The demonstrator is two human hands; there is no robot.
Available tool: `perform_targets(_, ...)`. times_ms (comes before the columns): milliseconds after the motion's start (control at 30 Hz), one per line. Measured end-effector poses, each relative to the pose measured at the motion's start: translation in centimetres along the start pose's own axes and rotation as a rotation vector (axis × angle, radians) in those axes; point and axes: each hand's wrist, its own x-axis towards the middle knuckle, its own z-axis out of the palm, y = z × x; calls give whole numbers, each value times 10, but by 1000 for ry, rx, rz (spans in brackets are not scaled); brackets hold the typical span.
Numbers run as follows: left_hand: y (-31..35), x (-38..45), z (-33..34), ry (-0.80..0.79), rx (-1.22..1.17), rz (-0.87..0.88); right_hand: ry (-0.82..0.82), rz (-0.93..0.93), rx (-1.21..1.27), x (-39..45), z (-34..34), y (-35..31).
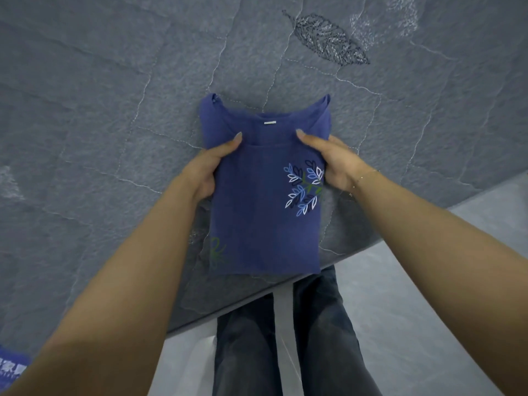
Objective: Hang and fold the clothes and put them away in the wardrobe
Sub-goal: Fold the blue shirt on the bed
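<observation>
Shirt: I see a blue shirt (257, 201), folded into a narrow upright rectangle, lying on the grey quilted bed cover (114, 110) close to its near edge; the neckline points away from me and the hem almost reaches that edge.
Shirt details: a small white label sits inside the collar, and a leaf print (304, 187) in white, light blue and dark blue shows on the shirt's right side.
Left hand: my left hand (208, 170) grips the shirt's left folded edge just below the collar, thumb lying on top of the cloth toward the neckline, the other fingers curled under the edge.
Right hand: my right hand (333, 161) grips the right folded edge at the same height, thumb on top pointing inward, fingers tucked beneath, just above the leaf print.
Arms: both forearms reach forward from the lower corners and converge on the shirt; a thin bracelet (364, 177) circles the right wrist.
Around: an embroidered leaf (325, 38) is stitched into the cover toward its far right; a blue printed item (13, 367) shows at the left edge, partly cut off.
Below: dark jeans (285, 338) stand against the cover's near edge on a pale grey floor (428, 310).
</observation>
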Motion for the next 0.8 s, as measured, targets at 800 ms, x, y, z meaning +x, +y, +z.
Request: perform_targets(800, 112, -297, 191, -516, 279, 377, 501, -721, 342, -404, 70, -66)
